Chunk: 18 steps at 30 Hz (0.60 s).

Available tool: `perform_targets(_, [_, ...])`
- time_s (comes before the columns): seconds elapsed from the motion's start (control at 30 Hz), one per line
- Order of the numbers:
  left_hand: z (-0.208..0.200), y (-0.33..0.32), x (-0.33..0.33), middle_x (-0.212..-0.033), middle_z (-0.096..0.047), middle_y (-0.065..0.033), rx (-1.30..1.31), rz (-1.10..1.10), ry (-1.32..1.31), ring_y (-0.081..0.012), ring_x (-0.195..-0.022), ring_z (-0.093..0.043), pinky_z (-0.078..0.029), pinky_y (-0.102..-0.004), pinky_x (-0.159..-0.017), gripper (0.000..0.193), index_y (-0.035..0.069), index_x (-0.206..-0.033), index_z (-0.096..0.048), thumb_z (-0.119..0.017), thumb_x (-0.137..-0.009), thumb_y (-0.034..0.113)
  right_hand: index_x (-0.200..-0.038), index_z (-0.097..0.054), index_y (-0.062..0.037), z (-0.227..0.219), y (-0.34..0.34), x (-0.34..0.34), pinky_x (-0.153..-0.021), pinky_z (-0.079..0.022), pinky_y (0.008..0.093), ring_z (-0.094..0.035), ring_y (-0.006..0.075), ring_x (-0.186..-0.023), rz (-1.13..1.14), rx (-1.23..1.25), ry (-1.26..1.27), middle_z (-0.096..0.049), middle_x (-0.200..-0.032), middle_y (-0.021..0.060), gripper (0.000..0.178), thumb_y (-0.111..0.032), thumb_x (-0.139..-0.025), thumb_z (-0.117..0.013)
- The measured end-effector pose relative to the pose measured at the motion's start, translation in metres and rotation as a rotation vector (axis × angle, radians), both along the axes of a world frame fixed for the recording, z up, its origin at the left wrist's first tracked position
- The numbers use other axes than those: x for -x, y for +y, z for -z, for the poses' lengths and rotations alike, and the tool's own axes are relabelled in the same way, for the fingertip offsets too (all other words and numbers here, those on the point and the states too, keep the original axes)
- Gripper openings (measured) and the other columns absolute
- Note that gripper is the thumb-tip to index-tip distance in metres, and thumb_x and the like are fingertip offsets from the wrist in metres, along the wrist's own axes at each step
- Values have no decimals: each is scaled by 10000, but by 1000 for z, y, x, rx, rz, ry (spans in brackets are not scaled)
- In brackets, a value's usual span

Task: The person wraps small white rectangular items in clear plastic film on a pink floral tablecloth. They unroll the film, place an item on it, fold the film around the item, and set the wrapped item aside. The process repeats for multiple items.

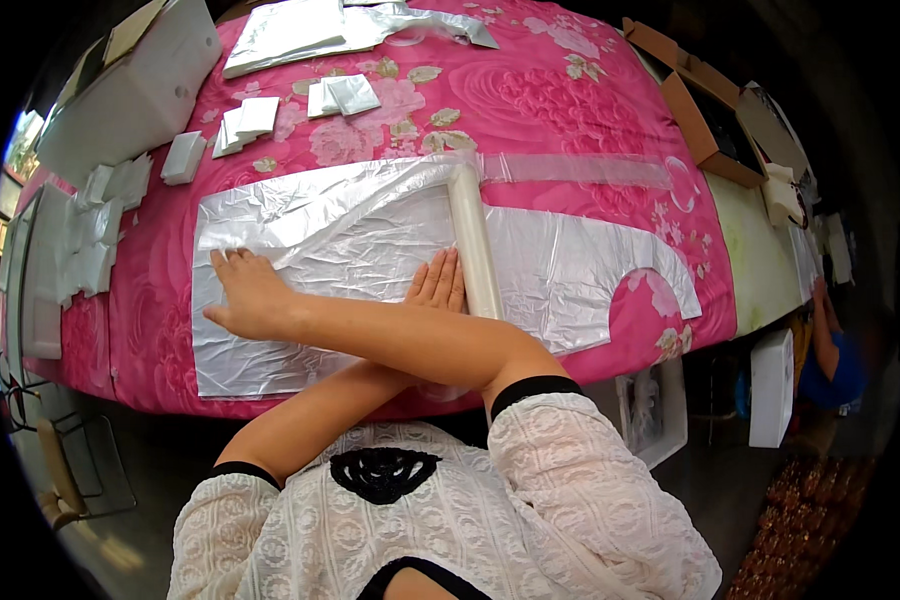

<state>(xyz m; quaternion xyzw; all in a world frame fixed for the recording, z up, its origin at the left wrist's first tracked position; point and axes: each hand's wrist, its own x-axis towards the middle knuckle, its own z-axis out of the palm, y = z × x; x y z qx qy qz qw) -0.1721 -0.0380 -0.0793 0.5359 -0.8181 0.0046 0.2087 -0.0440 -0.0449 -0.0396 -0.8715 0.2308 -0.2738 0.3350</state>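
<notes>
Thin silvery-white plastic sheeting (310, 340), creased and shaped like a disposable apron with a curved cut-out at its right end, lies spread across the table. My forearms cross over it, the right arm above the left. At the sheet's left part, my right hand (250, 294) presses down with its fingers spread. Beside a long, pale translucent bar (478, 245) lying across the sheet, my left hand (437, 282) rests flat, fingers stretched out; whether it touches the bar I cannot tell. A clear plastic strip (575, 170) runs rightward from the bar's far end.
A pink floral cloth (540, 110) covers the table. Folded white packets (345, 95) lie beyond the sheet, with more piled at left (95, 235). A silvery stack (295, 35) lies at the back, a white foam box (135, 85) far left, a cardboard box (705, 125) at right.
</notes>
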Motion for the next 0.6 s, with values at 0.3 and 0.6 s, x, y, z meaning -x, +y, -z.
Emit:
perform_targets(0.3, [-7, 5, -13, -1373, -313, -295, 83, 105, 367, -419, -1310, -269, -178, -480, -1092, 602, -139, -1286, -331, -427, -828, 239, -1043, -613, -51, -66, -72, 100, -731, -508, 362, -612, 275, -919, -123, 156, -350, -634, -1044, 116, 371, 51, -689, -564])
perform_targets(0.6, [-50, -5, -37, -1449, -156, -268, -61, -136, 150, -372, -1372, -112, -119, -476, -1102, 711, -121, -1355, -204, -489, -805, 228, -1185, -545, -36, 28, -190, 275, -1055, -269, 437, -377, 390, -1213, 487, 346, 235, -504, -1260, 163, 504, -134, -692, -589])
